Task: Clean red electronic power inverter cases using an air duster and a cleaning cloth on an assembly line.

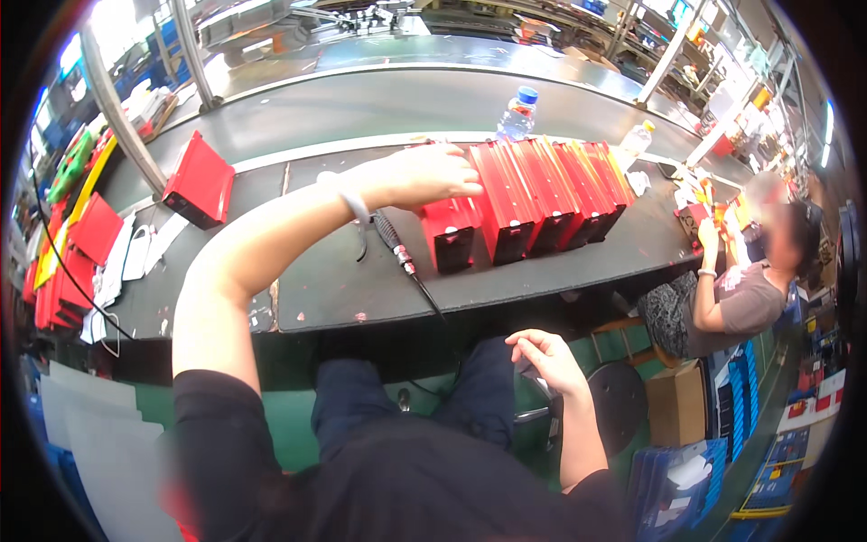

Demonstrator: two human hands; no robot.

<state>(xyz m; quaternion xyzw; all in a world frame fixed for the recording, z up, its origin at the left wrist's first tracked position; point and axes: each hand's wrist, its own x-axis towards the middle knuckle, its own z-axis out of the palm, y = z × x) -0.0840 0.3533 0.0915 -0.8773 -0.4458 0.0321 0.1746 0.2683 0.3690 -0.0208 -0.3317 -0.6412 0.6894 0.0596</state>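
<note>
My left arm reaches across the dark bench, a pale band (355, 200) round its wrist. My left hand (432, 173) is closed over the top of a red box (449, 217) with a black end, the leftmost of a row. More upright red boxes (512, 194) stand close together just right of it. Beside the held box lies a screwdriver-like tool (389, 237) with a black grip, its thin tip pointing at the bench's near edge. Over my lap, my right hand (553, 363) has its fingers bent and thumb drawn in; whether something small sits between them is unclear.
One red box (200, 181) stands apart on the left, with more red parts (77, 262) beyond. Two bottles (517, 114) stand behind the row. At right, a person (745, 289) sits working. A round stool (619, 406) and a carton (677, 404) are on the floor.
</note>
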